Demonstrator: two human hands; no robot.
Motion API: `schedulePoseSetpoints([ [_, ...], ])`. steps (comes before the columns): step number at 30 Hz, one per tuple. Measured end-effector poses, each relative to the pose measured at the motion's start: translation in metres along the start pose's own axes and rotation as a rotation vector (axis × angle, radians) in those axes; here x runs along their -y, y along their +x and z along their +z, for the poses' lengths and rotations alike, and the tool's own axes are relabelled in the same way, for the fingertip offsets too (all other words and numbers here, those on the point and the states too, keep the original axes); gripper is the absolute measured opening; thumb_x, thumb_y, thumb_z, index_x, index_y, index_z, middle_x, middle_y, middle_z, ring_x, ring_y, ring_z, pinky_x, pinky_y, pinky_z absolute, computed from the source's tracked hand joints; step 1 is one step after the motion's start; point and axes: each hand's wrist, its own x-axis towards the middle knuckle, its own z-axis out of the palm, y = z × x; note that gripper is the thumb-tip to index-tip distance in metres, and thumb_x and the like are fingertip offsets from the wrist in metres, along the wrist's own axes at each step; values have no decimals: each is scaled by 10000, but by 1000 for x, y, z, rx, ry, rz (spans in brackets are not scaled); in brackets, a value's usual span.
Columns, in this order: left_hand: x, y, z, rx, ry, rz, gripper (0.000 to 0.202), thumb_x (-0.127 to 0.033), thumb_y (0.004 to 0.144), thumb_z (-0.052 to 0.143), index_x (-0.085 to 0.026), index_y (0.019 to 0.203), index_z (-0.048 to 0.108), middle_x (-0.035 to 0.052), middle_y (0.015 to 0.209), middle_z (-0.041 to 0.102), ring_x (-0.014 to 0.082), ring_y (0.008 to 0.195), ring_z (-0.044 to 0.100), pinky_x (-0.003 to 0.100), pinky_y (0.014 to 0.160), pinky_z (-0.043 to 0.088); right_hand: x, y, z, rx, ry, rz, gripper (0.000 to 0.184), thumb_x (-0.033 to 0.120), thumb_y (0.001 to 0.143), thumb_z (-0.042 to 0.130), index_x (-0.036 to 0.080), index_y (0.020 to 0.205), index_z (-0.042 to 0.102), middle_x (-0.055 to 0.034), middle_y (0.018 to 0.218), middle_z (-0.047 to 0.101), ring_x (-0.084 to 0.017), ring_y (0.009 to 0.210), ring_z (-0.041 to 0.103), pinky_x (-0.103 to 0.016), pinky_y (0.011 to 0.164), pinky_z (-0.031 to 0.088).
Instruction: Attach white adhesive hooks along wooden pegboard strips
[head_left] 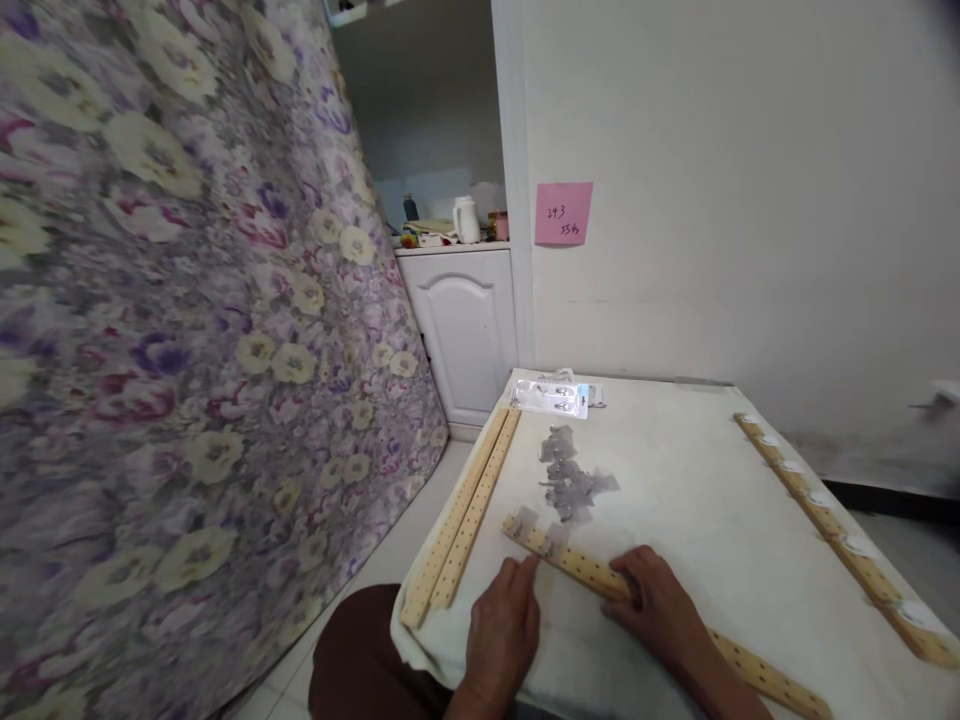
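Observation:
A long perforated wooden strip (577,565) lies diagonally across the white cloth-covered table (690,480). My left hand (501,625) rests beside its near-left end, fingertips touching the strip, fingers curled loosely. My right hand (660,605) presses down on top of the strip, fingers bent over it. Just beyond the strip lies a pile of small clear plastic pieces (571,480).
Two more perforated strips (469,515) lie side by side along the table's left edge. Another strip with white pads (832,530) runs along the right edge. A clear packet (551,397) sits at the far side. A floral mattress (187,330) leans at left; a pink note (563,212) hangs on the wall.

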Motion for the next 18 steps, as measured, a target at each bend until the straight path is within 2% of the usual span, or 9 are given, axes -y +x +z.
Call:
schedulePoseSetpoints([
  [6, -3, 0, -3, -33, -6, 8, 350, -148, 888, 365, -260, 1186, 510, 25, 980, 555, 155, 909, 579, 252, 792, 444, 12, -8, 3, -35, -53, 41, 178, 260, 672, 591, 236, 848, 603, -53, 950, 594, -234, 953, 539, -311, 814, 426],
  [12, -4, 1, -5, -40, -16, 8, 321, -140, 881, 370, -261, 1135, 527, 18, 954, 553, 150, 889, 582, 245, 775, 444, 29, -6, 9, -69, -54, 39, 157, 272, 694, 571, 235, 846, 582, -44, 939, 586, -222, 928, 543, -301, 777, 429],
  [18, -2, 1, -4, -39, -35, 24, 306, -139, 883, 362, -264, 1102, 537, 17, 944, 544, 149, 889, 577, 244, 776, 441, 27, -3, 23, -95, -44, 50, 166, 282, 677, 605, 244, 839, 604, -43, 933, 602, -226, 922, 560, -303, 789, 433],
])
